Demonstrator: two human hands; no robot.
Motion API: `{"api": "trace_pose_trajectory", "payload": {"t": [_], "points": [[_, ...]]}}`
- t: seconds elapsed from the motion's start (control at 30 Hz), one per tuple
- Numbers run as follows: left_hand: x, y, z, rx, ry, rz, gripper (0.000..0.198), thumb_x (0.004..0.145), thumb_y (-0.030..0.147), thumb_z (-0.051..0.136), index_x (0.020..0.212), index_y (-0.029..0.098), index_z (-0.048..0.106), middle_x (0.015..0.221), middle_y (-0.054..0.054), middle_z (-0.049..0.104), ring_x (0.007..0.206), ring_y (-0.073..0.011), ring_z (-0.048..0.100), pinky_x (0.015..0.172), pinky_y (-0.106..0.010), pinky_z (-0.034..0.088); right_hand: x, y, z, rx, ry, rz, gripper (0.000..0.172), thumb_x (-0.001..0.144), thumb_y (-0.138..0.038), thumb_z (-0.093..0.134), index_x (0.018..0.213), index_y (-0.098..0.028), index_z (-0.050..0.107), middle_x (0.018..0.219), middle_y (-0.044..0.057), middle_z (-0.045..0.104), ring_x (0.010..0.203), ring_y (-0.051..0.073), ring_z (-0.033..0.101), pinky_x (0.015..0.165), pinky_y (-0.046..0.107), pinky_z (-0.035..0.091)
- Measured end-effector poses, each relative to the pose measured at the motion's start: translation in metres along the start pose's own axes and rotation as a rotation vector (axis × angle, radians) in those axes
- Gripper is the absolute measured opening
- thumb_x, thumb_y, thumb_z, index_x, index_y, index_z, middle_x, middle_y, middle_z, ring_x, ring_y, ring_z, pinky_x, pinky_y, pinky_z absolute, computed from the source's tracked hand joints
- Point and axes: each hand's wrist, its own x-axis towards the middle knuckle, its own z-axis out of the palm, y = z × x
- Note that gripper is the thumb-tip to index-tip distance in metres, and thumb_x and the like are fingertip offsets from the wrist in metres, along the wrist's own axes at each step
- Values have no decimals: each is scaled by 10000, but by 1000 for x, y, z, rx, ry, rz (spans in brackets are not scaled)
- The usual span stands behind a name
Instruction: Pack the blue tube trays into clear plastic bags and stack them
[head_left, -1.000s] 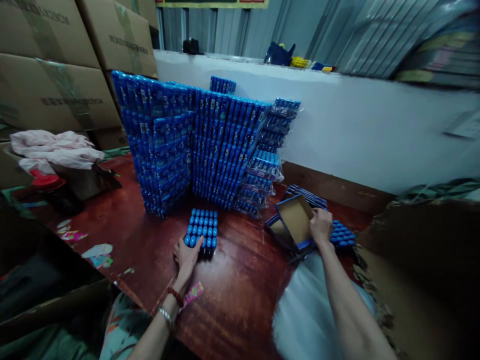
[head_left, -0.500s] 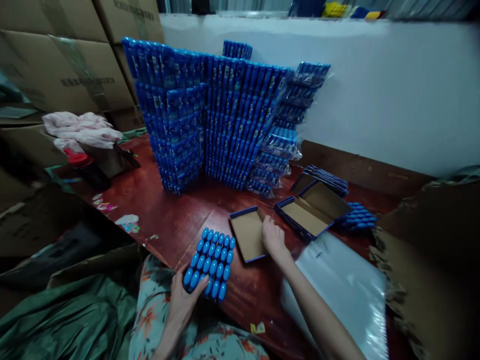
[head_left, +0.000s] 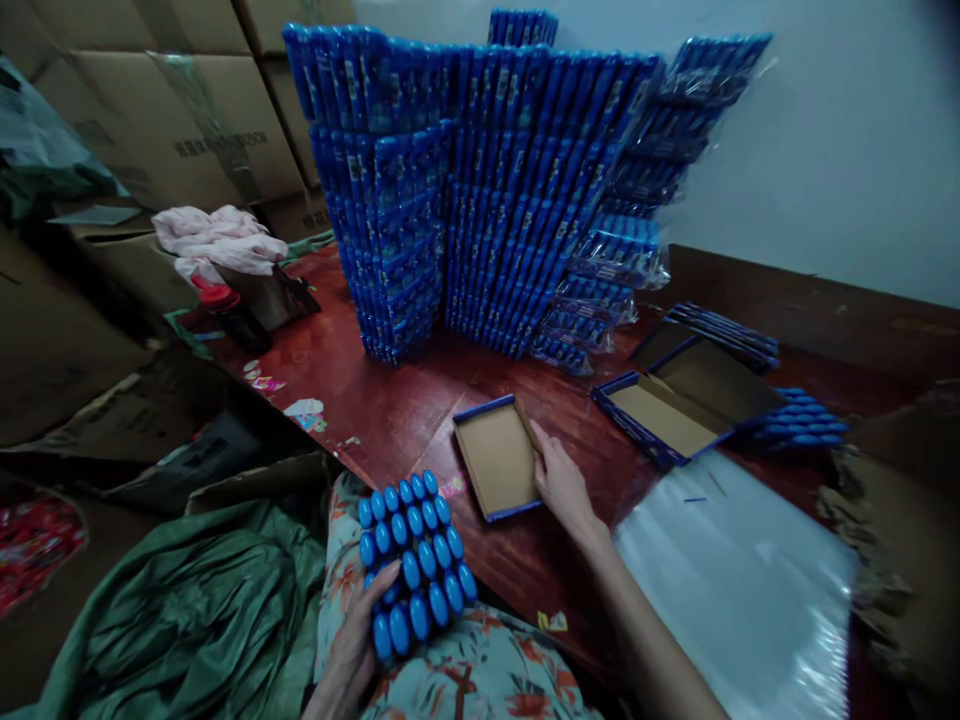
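- Judging from the head view, the packing looks early for this batch: the small open box (head_left: 498, 457) lies empty on the red-brown table (head_left: 390, 420), just left of the right hand (head_left: 561, 482), and nothing has gone into it yet.
- Left hand (head_left: 358, 640) is clamped on the near end of the bundle of blue-capped tubes (head_left: 414, 560), held over the lap in front of the box, off the table.
- Right hand has its fingers closed on the box's right wall.
- Bundle looks tight and regular: rows of rounded glossy blue caps, dark bodies beneath.
- Behind the box, the wall of stacked blue packs (head_left: 480, 190) suggests much is already done; right of the box, a larger open box (head_left: 679, 400) and more loose tubes (head_left: 799, 420) wait.
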Motion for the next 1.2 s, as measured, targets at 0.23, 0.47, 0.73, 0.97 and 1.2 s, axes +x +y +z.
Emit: {"api": "trace_pose_trajectory", "payload": {"t": [0.23,0.47,0.73,0.97,1.2], "points": [[-9,28,35,60,-137,55,669,641,306,770,1255,194,530,1195,-98,658,1145,-299,592,982,-445,493,-53,-33,9,73,-91,53,540,908,-181,274,1438,-265,336,1241,127,574,897,262,668,788,438,538],[5,32,81,436,-235,328,797,766,435,663,1430,231,273,1421,-105,458,1290,-257,456,1115,-405,328,-93,-37,50,675,14,198,579,926,-508,287,1357,-167,467,1366,102,510,1308,235,418,1112,460,306],[21,32,79,1023,-16,449,725,838,553,479,1448,221,270,1523,-119,277,1439,-305,117,1144,-569,27,-101,-32,55,652,18,224,568,917,-506,265,1260,-170,568,1245,117,604,1175,238,540,1033,442,404],[39,20,76,757,-176,444,645,824,528,538,1380,232,397,1500,-77,349,1434,-238,177,1173,-408,169,-102,-27,50,439,-52,163,521,938,-423,209,1123,-196,640,1046,107,689,968,236,638,855,392,501],[46,33,74,963,-204,568,725,866,500,479,1465,177,229,1527,-110,281,1425,-225,211,1180,-403,134,-88,-16,28,589,-105,120,509,918,-492,338,1106,-152,667,1043,98,703,967,252,649,857,371,498]]}}
